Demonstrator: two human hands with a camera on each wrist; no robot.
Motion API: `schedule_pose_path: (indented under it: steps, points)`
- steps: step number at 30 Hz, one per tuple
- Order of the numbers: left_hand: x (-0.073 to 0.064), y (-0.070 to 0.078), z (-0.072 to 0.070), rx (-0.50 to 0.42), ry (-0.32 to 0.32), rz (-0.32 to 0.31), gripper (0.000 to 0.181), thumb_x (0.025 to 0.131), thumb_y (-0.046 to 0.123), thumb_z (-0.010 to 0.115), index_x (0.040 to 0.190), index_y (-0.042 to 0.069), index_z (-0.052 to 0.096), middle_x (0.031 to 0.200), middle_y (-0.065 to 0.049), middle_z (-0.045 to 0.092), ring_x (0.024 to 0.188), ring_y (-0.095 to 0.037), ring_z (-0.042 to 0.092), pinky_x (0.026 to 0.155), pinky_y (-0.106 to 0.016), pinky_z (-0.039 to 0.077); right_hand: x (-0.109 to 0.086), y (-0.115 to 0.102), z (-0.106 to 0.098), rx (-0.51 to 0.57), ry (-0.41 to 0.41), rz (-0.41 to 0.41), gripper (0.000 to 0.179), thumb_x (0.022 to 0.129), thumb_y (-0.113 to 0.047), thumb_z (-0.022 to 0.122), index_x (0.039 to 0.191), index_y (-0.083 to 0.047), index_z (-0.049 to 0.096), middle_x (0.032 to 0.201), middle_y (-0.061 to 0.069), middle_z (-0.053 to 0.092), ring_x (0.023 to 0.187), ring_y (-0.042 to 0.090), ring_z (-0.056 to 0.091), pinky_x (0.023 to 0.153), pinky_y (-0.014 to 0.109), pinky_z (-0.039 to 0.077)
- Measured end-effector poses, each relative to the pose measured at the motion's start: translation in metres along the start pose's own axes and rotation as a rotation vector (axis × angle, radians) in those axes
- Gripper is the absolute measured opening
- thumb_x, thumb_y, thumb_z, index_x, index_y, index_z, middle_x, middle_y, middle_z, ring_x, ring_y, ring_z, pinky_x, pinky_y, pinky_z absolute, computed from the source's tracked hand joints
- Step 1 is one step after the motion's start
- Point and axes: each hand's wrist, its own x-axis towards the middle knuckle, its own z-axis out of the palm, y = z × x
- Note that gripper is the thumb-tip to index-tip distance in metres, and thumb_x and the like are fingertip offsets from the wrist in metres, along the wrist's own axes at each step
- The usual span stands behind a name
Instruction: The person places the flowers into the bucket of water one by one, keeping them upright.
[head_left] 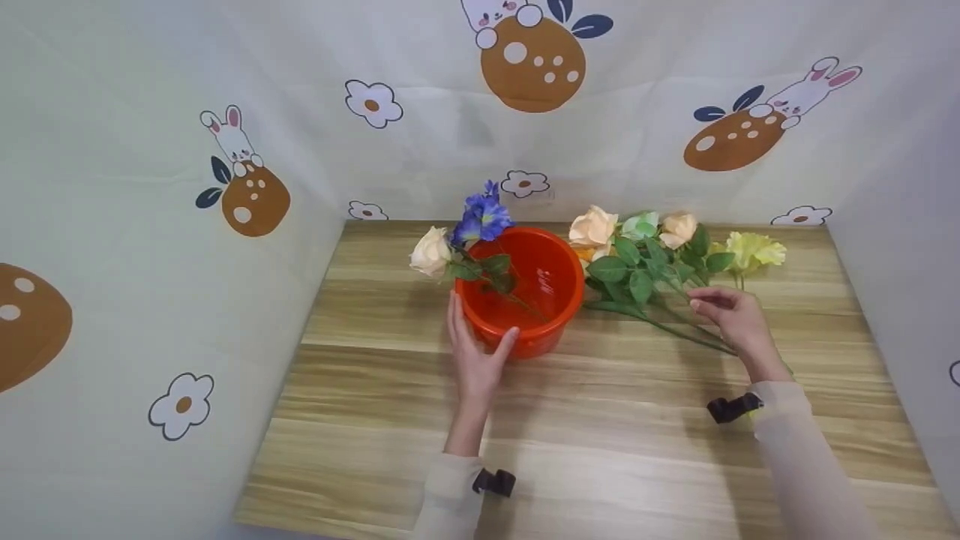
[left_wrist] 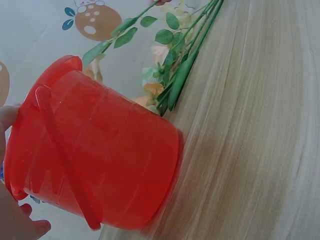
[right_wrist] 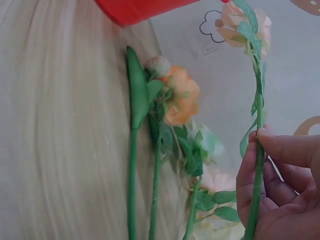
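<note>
A red bucket (head_left: 536, 345) stands on the wooden table, its handle hanging down the side in the left wrist view. My left hand (head_left: 478, 371) grips it near the rim, thumb in front and fingers along the left side. A cream rose (head_left: 430, 253) and a blue flower (head_left: 482, 217) lean out over the bucket's left rim. To the right, my right hand (head_left: 733, 321) pinches the green stem of a peach rose (right_wrist: 245, 27), raised above the other flowers. Beneath it lie an orange flower (right_wrist: 181, 95), a mint-green rose (head_left: 639, 225) and a yellow flower (head_left: 752, 252).
Green stems and leaves spread over the table (head_left: 600, 435) right of the bucket. A pale curtain (head_left: 645, 120) with rabbit and flower prints hangs behind and on both sides. Each wrist wears a black camera mount (head_left: 733, 407).
</note>
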Motion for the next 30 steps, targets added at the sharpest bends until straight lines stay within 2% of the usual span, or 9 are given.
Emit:
schedule_pose_path:
  steps: [6, 9, 11, 15, 20, 24, 30]
  points:
    - [-0.001, 0.001, -0.001, -0.006, -0.007, -0.017, 0.105, 0.081, 0.034, 0.083, 0.160, 0.013, 0.017, 0.167, -0.004, 0.015, 0.153, -0.026, 0.020, 0.122, -0.046, 0.029, 0.007, -0.016, 0.001, 0.014, 0.028, -0.042, 0.030, 0.094, -0.008, 0.067, 0.118, 0.010, 0.065, 0.087, -0.024, 0.069, 0.083, -0.004, 0.065, 0.076, 0.009, 0.053]
    - [-0.001, 0.000, -0.001, -0.011, -0.010, -0.011, 0.104, 0.082, 0.033, 0.082, 0.160, 0.014, 0.016, 0.167, -0.005, 0.015, 0.153, -0.026, 0.020, 0.122, -0.048, 0.030, 0.010, -0.025, 0.000, 0.012, 0.031, -0.040, 0.026, 0.094, -0.010, 0.067, 0.116, 0.004, 0.068, 0.088, -0.023, 0.069, 0.084, -0.003, 0.066, 0.075, 0.010, 0.054]
    - [-0.002, 0.005, -0.003, -0.022, -0.013, -0.014, 0.102, 0.083, 0.029, 0.081, 0.160, 0.013, 0.016, 0.167, -0.007, 0.014, 0.153, -0.028, 0.019, 0.122, -0.049, 0.029, 0.011, -0.032, 0.000, 0.009, 0.025, -0.019, 0.027, 0.094, -0.011, 0.067, 0.117, 0.003, 0.067, 0.089, -0.021, 0.069, 0.083, -0.003, 0.065, 0.074, 0.011, 0.054]
    - [-0.002, 0.006, -0.003, -0.020, -0.015, -0.023, 0.103, 0.083, 0.030, 0.081, 0.160, 0.014, 0.016, 0.167, -0.005, 0.014, 0.154, -0.027, 0.019, 0.122, -0.050, 0.029, 0.015, -0.045, 0.003, 0.019, 0.018, -0.008, 0.032, 0.095, -0.011, 0.066, 0.122, 0.007, 0.063, 0.090, -0.021, 0.070, 0.084, -0.002, 0.066, 0.073, 0.012, 0.054]
    - [-0.001, 0.001, -0.002, 0.000, -0.010, -0.025, 0.105, 0.081, 0.036, 0.082, 0.160, 0.016, 0.016, 0.167, -0.003, 0.015, 0.154, -0.026, 0.019, 0.123, -0.048, 0.028, 0.020, -0.057, 0.011, -0.003, 0.024, -0.059, 0.030, 0.095, -0.011, 0.067, 0.119, 0.007, 0.065, 0.087, -0.023, 0.069, 0.084, -0.003, 0.065, 0.075, 0.011, 0.054]
    - [0.000, 0.000, -0.002, -0.015, -0.007, -0.016, 0.105, 0.081, 0.035, 0.083, 0.160, 0.015, 0.016, 0.167, -0.006, 0.015, 0.153, -0.028, 0.020, 0.122, -0.048, 0.030, 0.023, -0.068, 0.020, 0.034, 0.012, -0.090, 0.027, 0.094, -0.012, 0.068, 0.116, 0.004, 0.067, 0.090, -0.020, 0.069, 0.084, -0.003, 0.064, 0.077, 0.012, 0.055]
    - [0.000, 0.001, -0.001, -0.030, -0.006, -0.010, 0.106, 0.080, 0.034, 0.083, 0.160, 0.012, 0.016, 0.166, -0.009, 0.015, 0.153, -0.029, 0.021, 0.122, -0.048, 0.030, 0.028, -0.086, 0.037, 0.072, -0.027, -0.110, 0.033, 0.095, -0.013, 0.066, 0.121, 0.008, 0.064, 0.092, -0.022, 0.068, 0.088, -0.004, 0.063, 0.078, 0.010, 0.053]
